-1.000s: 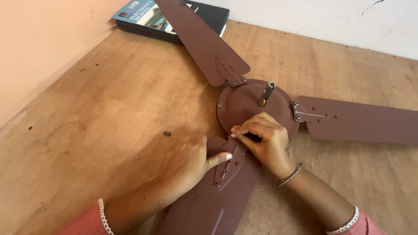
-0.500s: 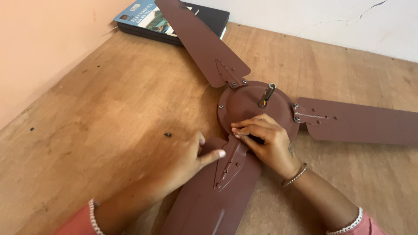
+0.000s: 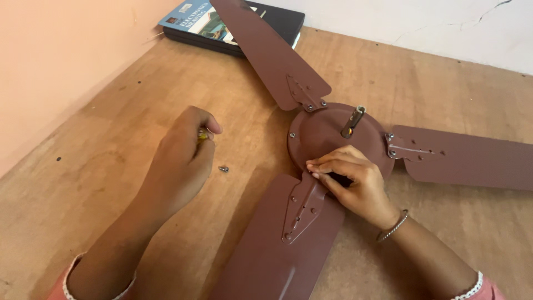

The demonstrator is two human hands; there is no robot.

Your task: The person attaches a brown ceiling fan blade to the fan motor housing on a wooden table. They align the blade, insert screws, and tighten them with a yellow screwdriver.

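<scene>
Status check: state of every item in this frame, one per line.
Left hand: raised off the table, curled around a small yellowish item, too hidden to identify.
Right hand: fingertips pinched at the near blade's bracket.
Brown three-blade ceiling fan: lying flat, shaft up.
Near brown blade: bracket at the hub rim; fastening hidden.
Small dark loose screw: lying free on the wooden table.
Books: closed, stacked, under a blade tip.

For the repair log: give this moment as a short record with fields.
surface: wooden board
main thing: brown ceiling fan, hub with a short shaft pointing up, three blades
right hand: fingertips at the near blade's bracket, where it meets the hub
left hand: closed, off the fan, something yellow showing between the fingers
loose part: small screw on the board beside the left hand
background: books under the far blade
</scene>
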